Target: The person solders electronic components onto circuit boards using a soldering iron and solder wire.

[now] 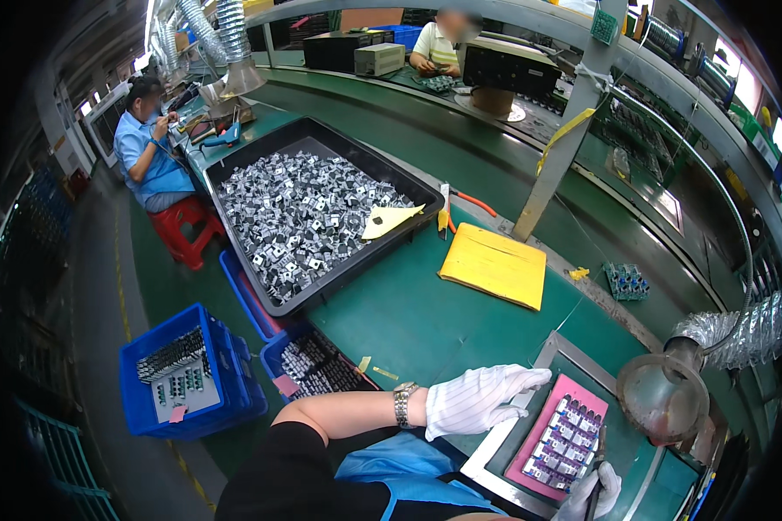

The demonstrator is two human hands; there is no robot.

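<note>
A pink pad (520, 464) lies within a metal frame (488, 455) at the lower right. Rows of small purple circuit boards (567, 441) with silver and black parts sit on the pad. My left hand (482, 401), in a white striped glove, reaches over the frame's left side. Its fingers are stretched out and it holds nothing that I can see. My right hand (606, 491), also gloved, is closed around the dark handle of a soldering iron (600, 446) at the boards' right edge. Part of that hand is cut off by the picture's rim.
A black tray (300, 306) heaped with small metal-and-black parts stands on the green bench. Beside it are a yellow folder (495, 265) and orange-handled pliers (475, 204). A fume duct hood (665, 395) stands right of the boards. Blue bins (182, 425) sit lower left; two co-workers sit farther off.
</note>
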